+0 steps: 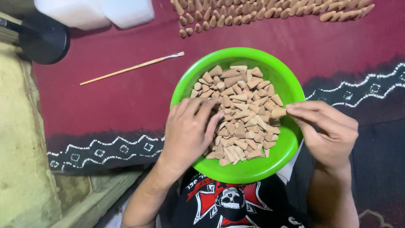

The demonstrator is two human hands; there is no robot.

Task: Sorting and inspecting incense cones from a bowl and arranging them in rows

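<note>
**Hands in a bowl of clay-coloured cones**

The left hand (187, 128) lies palm down, fingers loosely spread, resting on the heap of small tan cones (240, 114) that fills the green bowl (257, 169). The right hand (329, 128) sits at the bowl's rim opposite, its thumb and fingertips pinching 1 cone (278, 112) at the edge of the heap. The bowl sits between the 2 hands, close to the person's body. Beyond the left hand, a thin wooden brush (133, 67) lies on the dark red cloth (126, 97). Farther past both hands, rows of cones (270, 10) are laid out on the same cloth, well apart from the bowl.
</note>
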